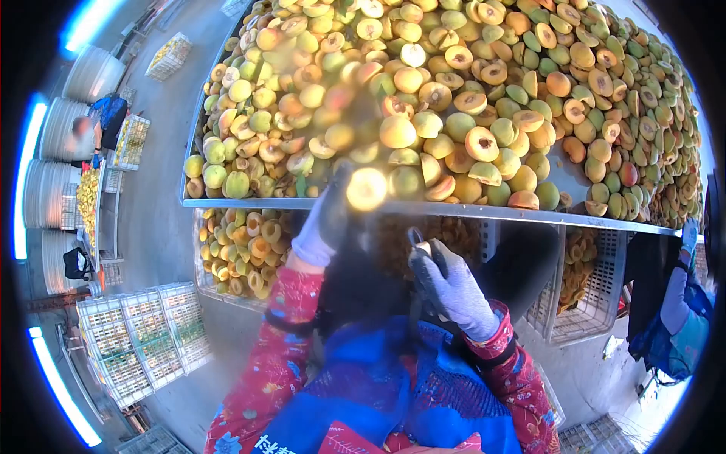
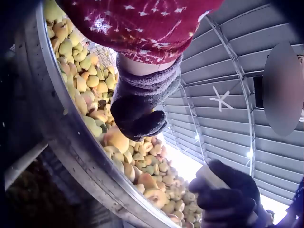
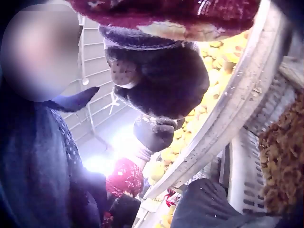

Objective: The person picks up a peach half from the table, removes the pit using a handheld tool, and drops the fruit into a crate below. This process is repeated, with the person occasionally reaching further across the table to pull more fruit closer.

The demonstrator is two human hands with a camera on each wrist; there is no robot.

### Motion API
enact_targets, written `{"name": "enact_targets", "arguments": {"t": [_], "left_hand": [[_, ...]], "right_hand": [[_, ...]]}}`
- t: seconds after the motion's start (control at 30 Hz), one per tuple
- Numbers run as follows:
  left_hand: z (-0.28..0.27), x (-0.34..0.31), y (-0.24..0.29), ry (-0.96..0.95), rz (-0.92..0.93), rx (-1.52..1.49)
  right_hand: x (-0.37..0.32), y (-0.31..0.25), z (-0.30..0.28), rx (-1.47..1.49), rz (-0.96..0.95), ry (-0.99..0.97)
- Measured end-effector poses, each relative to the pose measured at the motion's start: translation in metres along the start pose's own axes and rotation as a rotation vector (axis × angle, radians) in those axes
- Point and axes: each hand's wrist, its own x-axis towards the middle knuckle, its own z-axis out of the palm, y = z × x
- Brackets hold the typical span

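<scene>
One metal-edged bench [image 1: 423,208] here, piled with stone-fruit halves [image 1: 484,144], far too many to count! The left hand [image 1: 327,221] curls, fingers nearly closed, round one bright fruit half [image 1: 367,189] at the near edge, and the right hand [image 1: 451,281], tightly closed, grips one pale-handled tool [image 2: 212,176] nearer the body.

Left gloved hand [image 1: 325,219] out front, left forearm [image 1: 293,299] angled forward, fingers [image 2: 145,126] curled in. Right gloved hand [image 1: 451,287] nearer torso [image 1: 378,386], fingers curled in a grip, right forearm [image 1: 522,382] angled inward.
</scene>
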Motion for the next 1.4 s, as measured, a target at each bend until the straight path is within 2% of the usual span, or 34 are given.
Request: {"name": "enact_targets", "arguments": {"t": [0.03, 0.07, 0.1, 0.13, 0.17, 0.23, 0.33, 0.4, 0.53, 0.63, 0.67, 0.73, 0.77, 0.8, 0.83, 0.93, 0.97, 1.0, 1.03, 1.1, 1.17, 1.2, 1.27, 1.3, 1.37, 1.4], "left_hand": [[0.008, -0.009, -0.001, -0.025, -0.047, -0.003], [0.005, -0.012, -0.019, -0.071, 0.101, 0.168], [0.014, -0.021, -0.014, -0.094, 0.175, 0.304], [0.023, -0.03, -0.009, -0.106, 0.254, 0.442], [0.032, -0.038, -0.004, -0.109, 0.336, 0.574], [0.031, -0.036, -0.026, -0.072, 0.409, 0.486], [0.027, -0.041, -0.036, 0.015, 0.662, 0.855], [0.035, -0.047, -0.032, 0.005, 0.818, 0.945], [0.033, -0.06, -0.041, 0.011, 0.648, 0.942], [0.03, -0.059, -0.047, 0.008, 0.635, 0.914], [0.03, -0.058, -0.049, 0.01, 0.644, 0.904], [0.03, -0.053, -0.061, 0.062, 0.376, 0.659], [0.033, -0.051, -0.065, 0.087, 0.245, 0.534], [0.044, -0.055, -0.052, 0.142, 0.227, 0.569], [0.046, -0.054, -0.055, 0.116, 0.239, 0.538], [0.049, -0.052, -0.053, 0.012, 0.239, 0.526], [0.042, -0.051, -0.063, -0.009, 0.433, 0.646], [0.031, -0.047, -0.084, -0.03, 0.631, 0.764], [0.029, -0.049, -0.091, -0.02, 0.552, 0.702], [0.027, -0.053, -0.102, 0.013, 0.4, 0.572], [0.029, -0.052, -0.106, 0.186, 0.63, 0.917], [0.043, -0.054, -0.083, 0.25, 0.403, 0.674], [0.012, -0.056, -0.067, 0.379, 0.589, 0.984], [-0.003, -0.056, -0.059, 0.471, 0.674, 1.135], [-0.06, -0.072, -0.04, 0.594, 0.099, 0.555], [-0.078, -0.078, -0.028, 0.668, 0.169, 1.075]], "right_hand": [[0.0, -0.002, 0.003, -0.146, -0.163, 0.037], [0.002, -0.006, 0.008, -0.292, -0.326, 0.075], [0.002, -0.008, 0.011, -0.441, -0.49, 0.112], [0.002, -0.005, 0.013, -0.546, -0.517, 0.115], [0.002, -0.001, 0.016, -0.477, -0.468, 0.127], [0.003, 0.006, 0.021, -0.34, -0.374, 0.145], [0.001, 0.003, 0.019, -0.39, -0.345, 0.156], [0.0, 0.005, 0.022, -0.363, -0.317, 0.15], [-0.002, 0.005, 0.025, -0.4, -0.243, 0.155], [0.001, 0.017, 0.024, -0.555, -0.353, 0.167], [0.002, 0.02, 0.025, -0.514, -0.375, 0.163], [0.003, 0.025, 0.026, -0.431, -0.417, 0.158], [0.001, 0.024, 0.025, -0.244, -0.254, 0.086], [-0.001, 0.021, 0.023, -0.057, -0.093, 0.015], [-0.003, 0.02, 0.022, 0.13, 0.071, -0.057], [0.0, 0.021, 0.013, 0.769, 0.28, -0.28], [0.001, 0.021, 0.008, 1.092, 0.524, -0.346], [0.001, 0.027, 0.005, 1.325, 0.546, -0.474], [0.003, 0.034, 0.004, 1.557, 0.563, -0.605], [0.007, 0.042, 0.006, 1.667, 0.522, -0.692], [0.007, 0.04, 0.005, 1.748, 0.421, -0.724], [0.0, 0.036, 0.006, 1.778, 0.346, -0.709], [0.001, 0.036, 0.001, 1.743, 0.177, -0.73], [0.004, 0.038, -0.007, 1.693, 0.256, -0.676], [0.004, 0.046, -0.024, 1.595, 0.398, -0.552], [0.004, 0.052, -0.029, 1.467, 0.402, -0.509]]}}
